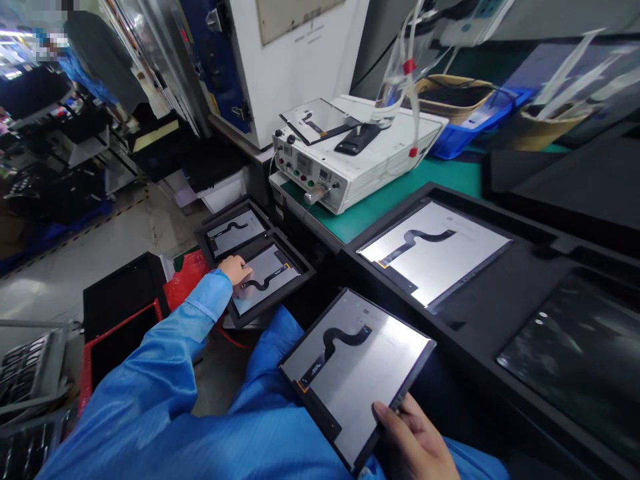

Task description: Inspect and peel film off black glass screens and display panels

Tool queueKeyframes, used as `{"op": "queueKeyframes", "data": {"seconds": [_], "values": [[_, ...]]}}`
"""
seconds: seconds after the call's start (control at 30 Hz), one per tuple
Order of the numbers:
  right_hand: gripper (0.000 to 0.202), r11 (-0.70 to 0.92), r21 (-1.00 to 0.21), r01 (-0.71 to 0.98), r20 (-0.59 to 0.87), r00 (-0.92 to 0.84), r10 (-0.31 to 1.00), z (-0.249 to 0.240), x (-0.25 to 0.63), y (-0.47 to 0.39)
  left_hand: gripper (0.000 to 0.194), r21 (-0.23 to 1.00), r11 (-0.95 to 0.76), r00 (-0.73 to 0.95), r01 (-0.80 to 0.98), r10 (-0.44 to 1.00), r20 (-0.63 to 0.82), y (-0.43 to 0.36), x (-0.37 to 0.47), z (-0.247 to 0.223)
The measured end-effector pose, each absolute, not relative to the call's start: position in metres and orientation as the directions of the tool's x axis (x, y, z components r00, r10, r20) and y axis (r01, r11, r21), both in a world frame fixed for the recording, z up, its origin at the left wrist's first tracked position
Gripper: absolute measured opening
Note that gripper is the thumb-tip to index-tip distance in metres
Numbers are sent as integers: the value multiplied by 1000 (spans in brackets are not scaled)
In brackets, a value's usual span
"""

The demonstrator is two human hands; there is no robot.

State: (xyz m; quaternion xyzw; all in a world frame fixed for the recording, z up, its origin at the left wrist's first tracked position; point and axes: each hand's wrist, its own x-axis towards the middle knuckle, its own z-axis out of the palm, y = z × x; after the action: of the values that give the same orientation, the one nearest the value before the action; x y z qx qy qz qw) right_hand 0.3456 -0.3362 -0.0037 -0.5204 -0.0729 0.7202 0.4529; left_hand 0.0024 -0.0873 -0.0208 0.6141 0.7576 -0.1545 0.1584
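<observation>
My right hand (413, 433) pinches the lower edge of an LCD panel (370, 380), thumb on top. Its silver back faces up, with a curved black flex cable across it, and it is held tilted above my lap. Out to the left, my left hand (236, 269) has its bent fingers closed at the edge of a second LCD panel (273, 293). That panel lies in the near compartment of a black foam tray (295, 291). Another panel (235, 230) rests in the tray's far compartment. The left fingertips are partly hidden.
On the green bench (345, 227), a black foam tray (425, 193) holds a silver-backed panel (450, 247) and a dark glossy one (575, 367). A white control box (360, 173) carries another panel (320, 120). A red-edged black bin (125, 347) stands at left; a person (97, 57) is behind.
</observation>
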Motion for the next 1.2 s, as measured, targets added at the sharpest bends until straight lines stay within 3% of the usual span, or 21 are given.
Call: {"op": "queueKeyframes", "data": {"seconds": [0.27, 0.63, 0.77, 0.87, 1.03, 1.13, 1.2], "values": [[50, -558, -575, -599, -717, 41, 696, 0, 347, -336, 56, -135, 295, -324, 946, 826, -462, -76, 5, -25], [49, -534, -593, -602, -662, -12, 749, -16, 355, -344, 45, -112, 252, -274, 961, 829, -488, -70, -2, -16], [48, -541, -585, -605, -659, -35, 751, -16, 356, -344, 43, -91, 293, -305, 952, 867, -393, -84, 3, -9], [47, -536, -574, -619, -659, -39, 751, -11, 355, -343, 42, 8, 311, -292, 950, 900, -324, -94, 3, -2], [48, -531, -568, -629, -663, -33, 748, -10, 356, -342, 23, 292, 311, -234, 904, 934, -270, -102, -13, 14], [48, -551, -541, -635, -671, -68, 738, -16, 359, -343, 28, 443, 335, -269, 832, 941, -206, -103, -27, 25], [52, -575, -517, -633, -696, -80, 714, -18, 360, -343, 43, 535, 337, -265, 775, 941, -209, -104, -34, 32]]}}
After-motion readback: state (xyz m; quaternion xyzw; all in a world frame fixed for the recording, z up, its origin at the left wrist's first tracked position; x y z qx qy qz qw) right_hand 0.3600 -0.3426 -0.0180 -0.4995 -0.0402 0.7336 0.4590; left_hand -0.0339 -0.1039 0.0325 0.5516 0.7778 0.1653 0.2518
